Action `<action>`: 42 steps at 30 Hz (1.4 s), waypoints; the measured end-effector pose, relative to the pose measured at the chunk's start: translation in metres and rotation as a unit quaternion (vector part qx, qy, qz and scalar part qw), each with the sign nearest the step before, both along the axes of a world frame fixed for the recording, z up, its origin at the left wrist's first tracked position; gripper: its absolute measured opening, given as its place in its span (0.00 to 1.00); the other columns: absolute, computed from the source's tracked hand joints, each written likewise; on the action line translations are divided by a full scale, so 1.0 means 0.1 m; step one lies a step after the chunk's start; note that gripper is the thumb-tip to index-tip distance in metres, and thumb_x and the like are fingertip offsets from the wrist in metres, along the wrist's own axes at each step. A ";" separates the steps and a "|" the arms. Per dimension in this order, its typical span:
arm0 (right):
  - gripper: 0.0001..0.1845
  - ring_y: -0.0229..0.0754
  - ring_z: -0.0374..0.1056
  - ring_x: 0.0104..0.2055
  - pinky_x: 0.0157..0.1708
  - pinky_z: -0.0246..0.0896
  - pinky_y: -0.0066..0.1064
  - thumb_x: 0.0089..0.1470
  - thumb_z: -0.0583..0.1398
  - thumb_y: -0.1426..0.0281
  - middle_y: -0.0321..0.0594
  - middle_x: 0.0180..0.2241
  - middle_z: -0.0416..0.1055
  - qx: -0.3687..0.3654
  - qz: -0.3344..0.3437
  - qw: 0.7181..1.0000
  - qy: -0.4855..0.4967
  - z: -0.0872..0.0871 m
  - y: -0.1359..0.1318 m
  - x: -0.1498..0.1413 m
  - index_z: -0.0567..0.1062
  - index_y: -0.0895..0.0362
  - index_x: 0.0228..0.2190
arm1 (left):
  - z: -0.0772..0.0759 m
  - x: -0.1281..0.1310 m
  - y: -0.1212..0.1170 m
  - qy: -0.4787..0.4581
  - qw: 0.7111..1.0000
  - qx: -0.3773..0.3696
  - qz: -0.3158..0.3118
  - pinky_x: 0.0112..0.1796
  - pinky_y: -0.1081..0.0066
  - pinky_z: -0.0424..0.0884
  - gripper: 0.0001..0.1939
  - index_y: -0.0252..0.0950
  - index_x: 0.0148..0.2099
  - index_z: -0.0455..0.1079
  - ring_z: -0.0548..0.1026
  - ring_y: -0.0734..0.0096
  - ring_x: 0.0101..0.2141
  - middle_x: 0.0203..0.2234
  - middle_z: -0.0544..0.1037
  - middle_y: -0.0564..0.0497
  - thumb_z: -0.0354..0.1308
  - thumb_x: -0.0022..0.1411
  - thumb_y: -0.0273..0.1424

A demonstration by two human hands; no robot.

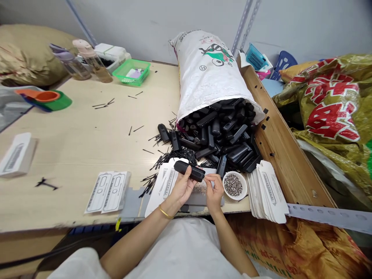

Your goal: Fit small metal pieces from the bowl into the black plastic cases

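- The left hand (183, 187) grasps a black casing (186, 169), just below frame centre.
- The right hand (214, 190) is at its right end; whether it's pinching anything, I can't tell.
- White tub (234, 197) beside that hand.

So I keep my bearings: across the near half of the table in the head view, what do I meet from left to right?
White box, small black piece, two white printed boxes, left hand holding a black casing, right hand, white bowl of small metal parts, stack of flat white cartons.
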State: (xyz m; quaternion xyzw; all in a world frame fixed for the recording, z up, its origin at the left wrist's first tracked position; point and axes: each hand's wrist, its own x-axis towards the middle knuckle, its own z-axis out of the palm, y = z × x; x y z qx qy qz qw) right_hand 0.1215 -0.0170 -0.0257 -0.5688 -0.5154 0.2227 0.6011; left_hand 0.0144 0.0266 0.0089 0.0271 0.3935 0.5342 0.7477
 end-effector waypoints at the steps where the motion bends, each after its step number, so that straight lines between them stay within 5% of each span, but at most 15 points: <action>1: 0.06 0.39 0.66 0.36 0.39 0.60 0.33 0.56 0.58 0.70 0.38 0.30 0.70 -0.024 0.014 0.999 0.025 -0.01 0.00 0.01 0.73 0.56 0.28 | -0.01 0.00 0.00 0.010 1.000 0.021 -0.001 0.45 0.65 0.74 0.10 0.35 0.43 0.65 0.78 0.69 0.37 0.34 0.78 0.48 0.60 0.59 0.26; 5: 0.06 0.38 0.65 0.33 0.35 0.61 0.30 0.50 0.62 0.67 0.37 0.29 0.70 -0.114 0.054 0.981 0.149 -0.04 -0.01 0.12 0.72 0.57 0.30 | 0.12 -0.05 -0.01 0.018 0.996 0.065 -0.056 0.47 0.60 0.73 0.18 0.35 0.44 0.65 0.78 0.63 0.41 0.37 0.78 0.47 0.66 0.53 0.31; 9: 0.13 0.39 0.67 0.34 0.37 0.62 0.32 0.47 0.63 0.63 0.38 0.31 0.71 -0.128 -0.004 0.972 0.195 -0.04 -0.08 0.35 0.71 0.57 0.34 | 0.28 -0.16 -0.07 0.048 0.986 0.151 -0.045 0.51 0.56 0.69 0.18 0.38 0.43 0.67 0.74 0.58 0.48 0.42 0.77 0.47 0.68 0.50 0.33; 12: 0.14 0.39 0.67 0.34 0.37 0.61 0.32 0.48 0.63 0.60 0.39 0.30 0.70 -0.137 -0.064 0.972 0.178 -0.03 -0.13 0.49 0.72 0.58 0.31 | 0.14 -0.19 -0.05 0.139 0.960 0.233 -0.068 0.53 0.58 0.66 0.19 0.39 0.38 0.70 0.70 0.55 0.52 0.42 0.77 0.47 0.71 0.42 0.26; 15: 0.14 0.40 0.66 0.33 0.37 0.60 0.32 0.49 0.62 0.59 0.38 0.29 0.70 -0.153 -0.063 0.975 0.146 -0.02 -0.14 0.54 0.72 0.58 0.30 | -0.15 -0.12 0.06 0.228 0.955 0.165 -0.093 0.48 0.62 0.69 0.19 0.36 0.38 0.70 0.73 0.58 0.46 0.35 0.78 0.46 0.71 0.41 0.27; 18: 0.14 0.39 0.66 0.33 0.37 0.60 0.32 0.50 0.61 0.59 0.38 0.29 0.70 -0.163 -0.042 0.979 0.112 -0.01 -0.12 0.54 0.72 0.58 0.30 | -0.31 -0.07 0.19 0.183 0.975 0.099 -0.083 0.40 0.66 0.72 0.22 0.34 0.42 0.68 0.75 0.65 0.38 0.36 0.77 0.47 0.69 0.47 0.36; 23: 0.14 0.39 0.65 0.32 0.36 0.59 0.31 0.52 0.60 0.59 0.37 0.28 0.70 -0.173 -0.022 0.980 0.093 0.03 -0.04 0.49 0.72 0.58 0.29 | -0.24 -0.10 0.23 0.099 0.987 0.058 -0.115 0.37 0.69 0.73 0.21 0.33 0.41 0.69 0.75 0.69 0.35 0.37 0.77 0.47 0.69 0.48 0.39; 28: 0.13 0.39 0.66 0.32 0.36 0.58 0.31 0.53 0.59 0.59 0.37 0.28 0.70 -0.176 0.001 0.983 0.050 0.11 0.07 0.46 0.72 0.58 0.29 | -0.23 -0.08 0.22 0.091 0.984 0.061 -0.140 0.35 0.71 0.72 0.21 0.31 0.39 0.70 0.75 0.70 0.33 0.34 0.77 0.46 0.69 0.48 0.39; 31: 0.13 0.39 0.65 0.33 0.36 0.59 0.31 0.54 0.58 0.60 0.38 0.30 0.71 -0.178 0.009 0.984 0.011 0.16 0.15 0.45 0.72 0.57 0.32 | -0.27 -0.01 0.19 0.123 0.968 0.075 -0.206 0.36 0.68 0.72 0.22 0.31 0.40 0.70 0.75 0.67 0.33 0.34 0.77 0.44 0.67 0.49 0.42; 36: 0.09 0.42 0.64 0.37 0.39 0.58 0.35 0.57 0.55 0.66 0.41 0.34 0.70 -0.116 0.034 0.985 -0.124 0.22 0.34 0.25 0.72 0.56 0.34 | -0.33 -0.11 0.09 0.356 0.880 0.212 -0.230 0.45 0.61 0.69 0.24 0.35 0.47 0.70 0.74 0.58 0.41 0.41 0.75 0.42 0.68 0.47 0.34; 39: 0.05 0.45 0.63 0.39 0.41 0.56 0.37 0.56 0.55 0.72 0.42 0.34 0.71 -0.099 0.138 0.960 -0.222 0.16 0.46 -0.06 0.72 0.54 0.34 | -0.39 -0.43 -0.01 0.539 0.763 0.282 -0.217 0.51 0.57 0.63 0.25 0.37 0.53 0.68 0.69 0.53 0.48 0.46 0.71 0.40 0.64 0.50 0.28; 42: 0.13 0.49 0.62 0.42 0.41 0.55 0.39 0.45 0.65 0.75 0.45 0.39 0.70 -0.154 0.210 0.912 -0.318 0.04 0.64 -0.38 0.72 0.54 0.36 | -0.47 -0.78 -0.09 0.708 0.622 0.247 -0.226 0.51 0.55 0.61 0.32 0.36 0.56 0.65 0.67 0.51 0.48 0.46 0.68 0.41 0.64 0.46 0.23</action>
